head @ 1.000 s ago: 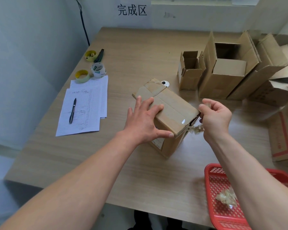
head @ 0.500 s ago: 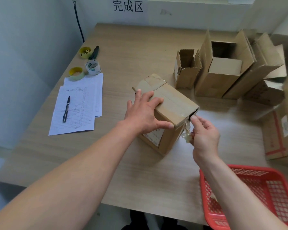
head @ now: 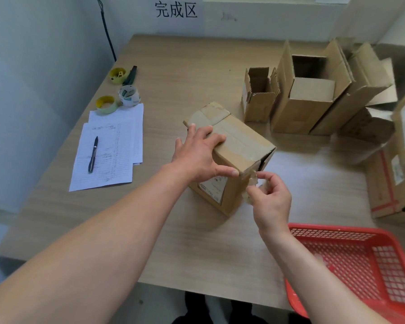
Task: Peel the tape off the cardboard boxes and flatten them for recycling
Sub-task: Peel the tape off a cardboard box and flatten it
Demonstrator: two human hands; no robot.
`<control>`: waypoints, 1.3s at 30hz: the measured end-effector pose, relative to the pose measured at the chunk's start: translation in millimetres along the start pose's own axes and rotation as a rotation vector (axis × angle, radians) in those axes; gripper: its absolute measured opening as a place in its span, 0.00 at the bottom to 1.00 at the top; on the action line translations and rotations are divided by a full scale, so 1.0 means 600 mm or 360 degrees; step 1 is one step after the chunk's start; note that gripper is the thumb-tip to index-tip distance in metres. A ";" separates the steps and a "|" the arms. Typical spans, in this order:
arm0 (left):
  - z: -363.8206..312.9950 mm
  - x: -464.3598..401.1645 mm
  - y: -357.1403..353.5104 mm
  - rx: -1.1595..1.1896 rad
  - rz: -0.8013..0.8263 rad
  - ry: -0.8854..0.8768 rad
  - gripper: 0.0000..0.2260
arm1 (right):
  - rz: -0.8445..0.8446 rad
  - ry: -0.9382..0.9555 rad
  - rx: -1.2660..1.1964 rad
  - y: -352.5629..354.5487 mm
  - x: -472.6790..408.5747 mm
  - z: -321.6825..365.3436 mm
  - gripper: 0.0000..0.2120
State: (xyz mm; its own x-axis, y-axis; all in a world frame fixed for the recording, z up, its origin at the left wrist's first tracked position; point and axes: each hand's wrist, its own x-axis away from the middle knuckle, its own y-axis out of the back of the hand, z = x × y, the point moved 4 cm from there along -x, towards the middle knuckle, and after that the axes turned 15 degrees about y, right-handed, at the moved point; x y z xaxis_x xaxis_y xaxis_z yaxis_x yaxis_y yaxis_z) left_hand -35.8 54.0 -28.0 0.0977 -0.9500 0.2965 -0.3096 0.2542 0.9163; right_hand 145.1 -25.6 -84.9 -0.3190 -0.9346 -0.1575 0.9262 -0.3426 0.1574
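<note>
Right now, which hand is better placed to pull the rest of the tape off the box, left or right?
Right. The right hand already pinches the crumpled tape at the box corner, beside the red basket. The left hand lies flat on top, steadying it.

pen [head: 93, 154] on papers [head: 108, 153]; tape rolls [head: 106, 105]; red basket [head: 351, 232]

Taped cardboard box [head: 234, 146] on table [head: 185, 242]: left hand [head: 197, 155] flat on top; right hand [head: 270, 197] pinching tape strip [head: 251, 181] at near corner.
</note>
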 end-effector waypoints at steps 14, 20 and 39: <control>0.006 0.005 0.004 0.0002 0.0020 -0.0023 0.46 | 0.0580 0.0785 0.0480 0.036 -0.005 -0.013 0.08; 0.013 0.008 0.000 0.0016 0.0004 -0.0029 0.46 | 0.0153 0.0328 0.0121 0.027 -0.008 -0.007 0.19; 0.012 0.005 0.000 0.0006 0.0051 -0.0001 0.45 | 0.0488 -0.0092 -0.0262 0.018 0.003 -0.026 0.15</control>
State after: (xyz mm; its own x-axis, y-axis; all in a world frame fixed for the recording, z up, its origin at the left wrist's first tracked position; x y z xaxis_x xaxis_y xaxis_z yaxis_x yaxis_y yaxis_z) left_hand -42.6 50.0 -29.1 0.0869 -0.9416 0.3254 -0.3159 0.2837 0.9054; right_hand 157.4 -29.5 -98.5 -0.0275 -0.9971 -0.0713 0.9992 -0.0296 0.0286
